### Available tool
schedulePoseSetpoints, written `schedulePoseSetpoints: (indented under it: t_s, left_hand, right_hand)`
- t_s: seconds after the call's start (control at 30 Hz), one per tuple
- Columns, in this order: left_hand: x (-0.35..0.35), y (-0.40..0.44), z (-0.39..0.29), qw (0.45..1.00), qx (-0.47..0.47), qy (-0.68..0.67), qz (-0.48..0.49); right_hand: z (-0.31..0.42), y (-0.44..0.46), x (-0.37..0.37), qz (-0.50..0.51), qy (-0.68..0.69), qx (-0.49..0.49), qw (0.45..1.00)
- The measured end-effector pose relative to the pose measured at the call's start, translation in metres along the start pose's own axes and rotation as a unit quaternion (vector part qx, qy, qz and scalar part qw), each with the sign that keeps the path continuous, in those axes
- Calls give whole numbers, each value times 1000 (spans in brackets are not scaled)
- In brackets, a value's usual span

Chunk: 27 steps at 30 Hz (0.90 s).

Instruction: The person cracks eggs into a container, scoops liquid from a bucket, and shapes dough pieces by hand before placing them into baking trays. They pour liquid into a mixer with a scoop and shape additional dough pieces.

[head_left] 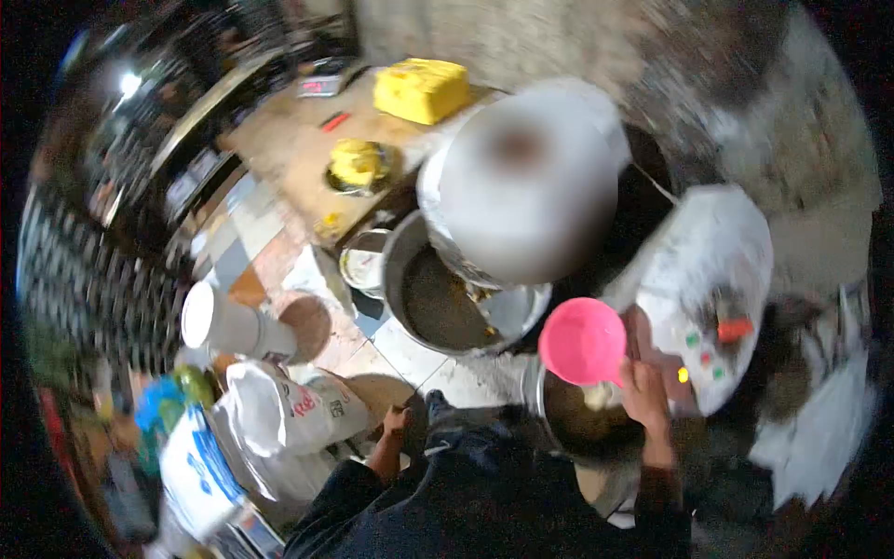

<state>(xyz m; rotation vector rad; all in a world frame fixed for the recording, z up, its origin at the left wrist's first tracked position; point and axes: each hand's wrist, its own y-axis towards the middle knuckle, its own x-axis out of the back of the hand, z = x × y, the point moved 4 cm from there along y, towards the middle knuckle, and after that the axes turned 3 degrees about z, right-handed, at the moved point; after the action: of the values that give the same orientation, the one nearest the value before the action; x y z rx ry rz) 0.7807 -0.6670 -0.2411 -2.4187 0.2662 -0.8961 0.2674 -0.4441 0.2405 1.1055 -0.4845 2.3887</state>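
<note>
A pink round scoop or small basin point(583, 341) is held by its edge or handle in my right hand point(644, 395), whose fingers are wrapped round it. Below it stands a dark pot point(559, 436) with a pale lump inside. My left hand point(396, 421) hangs low at the left of my body, near the white sacks; it is small and blurred, and I cannot make out its fingers. Ahead of me sits a wide metal basin point(400, 312) with a grey flat piece inside, partly under a large whitish round object point(531, 186).
White sacks point(307, 410) and a white bucket point(223, 321) stand at the left. A board point(279, 130) holds a yellow block point(421, 90), a bowl of yellow stuff point(358, 163) and a scale point(321, 84). At the right is a white machine with buttons point(717, 242).
</note>
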Motion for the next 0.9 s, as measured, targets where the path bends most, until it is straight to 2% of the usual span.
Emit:
schedulePoseSetpoints:
  t_s: [0.07, 0.1, 0.13, 0.17, 0.27, 0.33, 0.4, 0.47, 0.53, 0.6, 0.63, 0.67, 0.7, 0.73, 0.77, 0.87, 0.9]
  left_hand:
    - [18, -25, 8, 997, -15, -21, 73]
    - [33, -47, 2, 1000, 7, -10, 27]
    - [45, -68, -2, 999, 30, 0, -19]
    - [59, -96, -15, 996, 54, 7, -65]
    - [37, -66, 96, 979, 168, -112, -37]
    - [58, -93, 99, 991, 123, -49, 13]
    - [53, -91, 131, 975, 168, 87, -114]
    - [60, -105, 144, 986, 109, 82, -99]
    - [77, -105, 149, 982, 156, 20, -105]
    - [89, -111, 158, 976, 188, -15, -112]
    - [95, -112, 164, 974, 192, -29, -116]
    - [113, -119, 172, 978, 118, -55, -165]
    - [119, -120, 177, 983, 67, -125, -115]
    - [117, -92, 170, 977, 191, -36, -85]
    - [120, -79, 165, 974, 210, -31, -80]
    - [120, -67, 174, 967, 227, -74, -86]
    - [130, -65, 176, 967, 228, -62, -101]
  right_hand:
    - [-35, 31, 6, 35, -84, 44, 995]
    - [-26, 44, 24, -98, -198, 173, 960]
    - [64, 44, 53, -17, 4, -89, 996]
    - [44, 69, 57, 21, 45, -45, 998]
    - [85, 110, 82, 10, 115, -41, 992]
    - [79, 158, 89, -5, 138, 17, 990]
    - [114, 183, 92, 9, 119, 11, 993]
    - [124, 222, 97, 18, 116, 7, 993]
    - [144, 253, 92, 9, 94, 16, 995]
    - [145, 287, 86, -20, 145, -17, 989]
    - [152, 298, 83, 12, 128, -38, 991]
    - [156, 314, 81, 12, 127, -30, 991]
    - [146, 333, 75, -1, 137, -46, 990]
    - [134, 356, 70, -13, 147, -61, 987]
    - [117, 381, 65, -25, 173, -69, 982]
    - [136, 388, 49, -36, 183, -73, 980]
    - [137, 394, 46, -35, 191, -128, 973]
